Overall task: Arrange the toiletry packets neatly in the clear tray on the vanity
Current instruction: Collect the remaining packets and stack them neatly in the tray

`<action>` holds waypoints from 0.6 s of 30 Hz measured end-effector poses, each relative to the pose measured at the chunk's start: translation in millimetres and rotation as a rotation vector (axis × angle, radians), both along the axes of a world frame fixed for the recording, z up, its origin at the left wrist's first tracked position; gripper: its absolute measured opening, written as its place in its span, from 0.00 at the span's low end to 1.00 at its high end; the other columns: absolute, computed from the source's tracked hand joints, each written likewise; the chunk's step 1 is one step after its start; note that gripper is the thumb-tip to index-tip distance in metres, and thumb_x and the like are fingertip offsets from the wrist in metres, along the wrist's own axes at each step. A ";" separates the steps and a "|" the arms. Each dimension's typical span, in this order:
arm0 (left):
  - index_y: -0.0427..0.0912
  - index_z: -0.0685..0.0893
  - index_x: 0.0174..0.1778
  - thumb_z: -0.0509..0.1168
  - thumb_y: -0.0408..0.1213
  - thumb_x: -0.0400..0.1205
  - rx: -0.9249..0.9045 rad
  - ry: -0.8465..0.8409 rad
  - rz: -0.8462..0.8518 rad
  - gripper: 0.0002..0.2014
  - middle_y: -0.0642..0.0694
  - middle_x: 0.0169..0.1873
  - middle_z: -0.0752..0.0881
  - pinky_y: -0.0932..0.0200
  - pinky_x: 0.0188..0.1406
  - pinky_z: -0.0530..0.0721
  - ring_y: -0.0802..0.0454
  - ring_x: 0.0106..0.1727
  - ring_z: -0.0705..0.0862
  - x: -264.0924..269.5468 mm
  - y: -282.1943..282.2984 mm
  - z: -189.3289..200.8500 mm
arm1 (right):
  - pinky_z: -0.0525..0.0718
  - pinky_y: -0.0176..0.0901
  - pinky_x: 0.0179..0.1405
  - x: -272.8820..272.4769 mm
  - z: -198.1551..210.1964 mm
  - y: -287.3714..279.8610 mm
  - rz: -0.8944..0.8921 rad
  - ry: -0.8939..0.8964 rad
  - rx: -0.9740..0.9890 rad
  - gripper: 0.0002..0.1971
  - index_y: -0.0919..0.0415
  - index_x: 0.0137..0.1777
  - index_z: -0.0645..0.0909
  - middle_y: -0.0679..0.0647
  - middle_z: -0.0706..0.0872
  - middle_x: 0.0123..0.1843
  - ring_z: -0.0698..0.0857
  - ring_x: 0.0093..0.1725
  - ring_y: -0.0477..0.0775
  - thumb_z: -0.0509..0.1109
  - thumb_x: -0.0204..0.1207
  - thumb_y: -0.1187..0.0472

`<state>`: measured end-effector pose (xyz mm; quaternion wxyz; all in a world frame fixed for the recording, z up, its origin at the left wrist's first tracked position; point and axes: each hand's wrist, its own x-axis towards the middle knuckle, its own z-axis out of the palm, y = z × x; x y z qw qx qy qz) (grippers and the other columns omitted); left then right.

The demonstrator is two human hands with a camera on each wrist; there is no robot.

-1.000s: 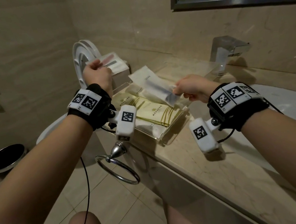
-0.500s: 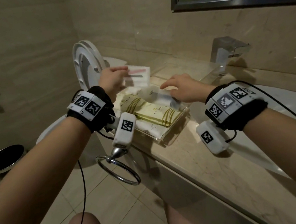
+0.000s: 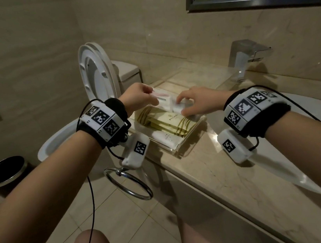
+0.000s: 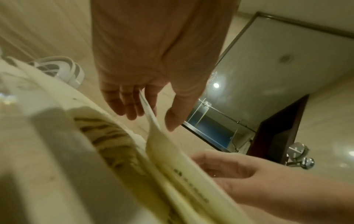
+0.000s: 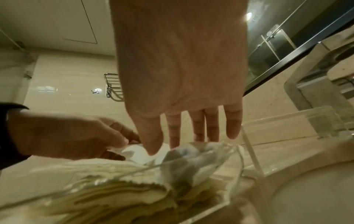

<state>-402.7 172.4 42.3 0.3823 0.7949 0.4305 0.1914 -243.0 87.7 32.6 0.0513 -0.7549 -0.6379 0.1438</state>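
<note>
My left hand (image 3: 139, 97) pinched a white packet (image 3: 163, 98); my right hand (image 3: 198, 102), fingers straight, pressed a clear packet (image 5: 191, 154). Uneven pressure risked skewing the tray (image 3: 191, 141) stack.

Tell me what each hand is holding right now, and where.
The left hand pinches the white packet by its left edge. The right hand grips nothing; its straight fingers press a clear packet in the tray.
</note>
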 end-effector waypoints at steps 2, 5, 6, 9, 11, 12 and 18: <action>0.34 0.72 0.73 0.70 0.29 0.76 0.005 0.044 -0.008 0.29 0.41 0.67 0.78 0.63 0.60 0.73 0.51 0.59 0.77 -2.3 -1.0 0.4 | 0.76 0.52 0.67 -4.2 -2.9 2.6 0.025 -0.053 -0.014 0.26 0.48 0.76 0.67 0.58 0.72 0.69 0.74 0.66 0.58 0.65 0.78 0.53; 0.39 0.67 0.77 0.75 0.32 0.72 0.040 0.184 -0.008 0.38 0.42 0.72 0.70 0.57 0.68 0.75 0.46 0.68 0.74 -4.0 -1.1 -6.5 | 0.78 0.50 0.65 -7.0 -5.5 5.5 0.029 -0.106 -0.017 0.25 0.48 0.76 0.67 0.59 0.73 0.68 0.76 0.64 0.58 0.65 0.79 0.57; 0.40 0.65 0.78 0.76 0.33 0.71 0.068 0.225 -0.009 0.40 0.42 0.73 0.67 0.55 0.71 0.74 0.45 0.71 0.72 -4.1 -1.4 -8.9 | 0.78 0.49 0.64 -7.5 -5.7 5.7 0.026 -0.117 -0.022 0.25 0.48 0.76 0.67 0.59 0.73 0.68 0.76 0.63 0.58 0.65 0.79 0.59; 0.41 0.63 0.79 0.77 0.34 0.69 0.109 0.282 -0.011 0.43 0.42 0.74 0.64 0.56 0.72 0.71 0.45 0.73 0.69 -2.5 -1.7 -14.4 | 0.77 0.47 0.62 -7.2 -5.2 4.6 0.021 -0.143 -0.053 0.25 0.48 0.76 0.67 0.58 0.73 0.68 0.77 0.60 0.56 0.64 0.79 0.61; 0.40 0.62 0.79 0.78 0.33 0.69 0.125 0.291 -0.011 0.44 0.41 0.75 0.64 0.56 0.73 0.70 0.45 0.74 0.68 -1.8 -2.2 -15.5 | 0.76 0.47 0.63 -5.8 -4.2 2.4 0.013 -0.147 -0.076 0.26 0.47 0.77 0.66 0.58 0.71 0.68 0.75 0.56 0.54 0.64 0.80 0.62; 0.40 0.62 0.79 0.78 0.33 0.69 0.139 0.300 -0.014 0.44 0.41 0.75 0.64 0.55 0.74 0.70 0.44 0.75 0.68 -1.7 -3.1 -15.9 | 0.77 0.47 0.63 -4.7 -3.8 1.4 0.008 -0.138 -0.085 0.26 0.46 0.77 0.66 0.58 0.71 0.68 0.74 0.55 0.53 0.63 0.80 0.62; 0.38 0.64 0.78 0.75 0.30 0.71 0.059 0.189 -0.025 0.40 0.42 0.73 0.67 0.55 0.70 0.75 0.45 0.71 0.72 -5.4 -0.2 -16.4 | 0.73 0.50 0.69 -1.5 -2.7 -6.3 -0.004 -0.064 -0.115 0.25 0.45 0.78 0.65 0.59 0.69 0.70 0.73 0.62 0.56 0.60 0.82 0.61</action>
